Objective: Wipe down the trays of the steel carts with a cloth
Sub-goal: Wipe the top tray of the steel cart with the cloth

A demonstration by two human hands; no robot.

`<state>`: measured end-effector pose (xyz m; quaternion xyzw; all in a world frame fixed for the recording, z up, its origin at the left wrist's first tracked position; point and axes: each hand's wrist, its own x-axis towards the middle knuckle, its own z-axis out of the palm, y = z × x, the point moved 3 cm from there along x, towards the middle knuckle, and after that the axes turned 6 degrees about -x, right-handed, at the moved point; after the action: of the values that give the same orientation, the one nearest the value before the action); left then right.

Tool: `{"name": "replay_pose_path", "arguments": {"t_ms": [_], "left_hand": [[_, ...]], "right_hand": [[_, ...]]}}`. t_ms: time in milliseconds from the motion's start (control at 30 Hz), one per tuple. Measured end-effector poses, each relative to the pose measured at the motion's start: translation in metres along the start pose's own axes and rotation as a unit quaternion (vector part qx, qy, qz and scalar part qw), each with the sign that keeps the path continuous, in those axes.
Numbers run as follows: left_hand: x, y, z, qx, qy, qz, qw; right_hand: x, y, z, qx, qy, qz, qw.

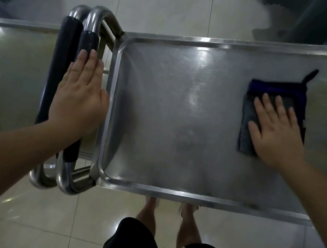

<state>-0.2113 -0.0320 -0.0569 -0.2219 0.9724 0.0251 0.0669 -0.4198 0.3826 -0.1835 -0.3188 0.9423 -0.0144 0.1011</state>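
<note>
At nine o'clock sits a second steel cart [8,79], its tray butted up handle-to-handle against the one in front of me. My left hand [81,96] lies flat on the black-sleeved handle [88,42], fingers straight and together pointing to twelve, gripping nothing — just bracing the cart. Past the rim comes the near cart's tray [174,104], its long axis running nine to three. The cloth [252,109], a folded grey-and-purple pad with a small loop at its one-o'clock corner, lies on the tray at about three o'clock, well apart from the left hand. My right hand [277,130] presses it down with fingers spread and straight, palm on top, nothing curled around it.

The bare steel lies mostly toward nine from the cloth, so I judge the next stroke should sweep leftward along the tray's length. The right hand is plainly the one to make it.
</note>
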Motion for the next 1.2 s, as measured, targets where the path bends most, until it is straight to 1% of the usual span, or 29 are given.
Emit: {"name": "replay_pose_path", "arguments": {"t_ms": [100,167,200,267,300,367,500,667,733,800,900,967,1033,1133,1200], "left_hand": [[0.000,0.000,-0.001,0.005,-0.002,0.010,1.000],[0.000,0.000,-0.001,0.002,0.005,0.009,1.000],[0.001,0.000,-0.001,0.002,0.008,0.008,1.000],[0.001,-0.001,0.001,0.002,0.013,0.009,1.000],[0.001,-0.002,0.002,0.000,0.015,0.011,1.000],[0.002,-0.005,0.004,-0.010,0.014,0.011,1.000],[0.003,-0.007,0.004,-0.031,0.015,0.015,0.999],[0.003,-0.008,0.006,-0.034,0.024,0.016,0.999],[0.003,-0.008,0.007,-0.038,0.027,0.022,0.999],[0.005,-0.011,0.007,-0.037,0.029,0.030,0.998],[0.005,-0.012,0.006,-0.030,0.017,0.039,0.999],[0.004,-0.010,0.007,-0.029,0.014,0.047,0.998],[0.003,-0.009,0.006,-0.041,0.015,0.049,0.998],[0.003,-0.010,0.005,-0.060,0.018,0.047,0.997],[0.003,-0.011,0.005,-0.062,0.016,0.045,0.997]], "right_hand": [[-0.087,-0.007,0.022,-0.013,-0.019,0.003,1.000],[-0.130,-0.013,0.035,-0.030,-0.036,0.005,0.999],[-0.142,-0.017,0.040,-0.039,-0.046,0.015,0.998],[-0.150,-0.034,0.047,-0.041,-0.056,0.066,0.995],[-0.148,-0.048,0.048,-0.035,-0.053,0.091,0.994],[-0.138,-0.094,0.050,-0.025,-0.035,0.096,0.994],[-0.113,-0.220,0.056,0.011,-0.014,0.032,0.999],[-0.082,-0.372,0.059,0.063,-0.042,-0.068,0.995],[-0.072,-0.408,0.057,0.083,-0.052,-0.098,0.990],[-0.064,-0.424,0.057,0.090,-0.052,-0.127,0.987],[-0.057,-0.410,0.054,0.078,-0.032,-0.197,0.977],[-0.051,-0.380,0.052,0.057,-0.016,-0.222,0.973],[-0.046,-0.329,0.048,0.041,0.003,-0.184,0.982],[-0.046,-0.219,0.038,0.006,0.006,-0.087,0.996],[-0.049,-0.139,0.028,-0.006,-0.002,0.009,1.000]]}}
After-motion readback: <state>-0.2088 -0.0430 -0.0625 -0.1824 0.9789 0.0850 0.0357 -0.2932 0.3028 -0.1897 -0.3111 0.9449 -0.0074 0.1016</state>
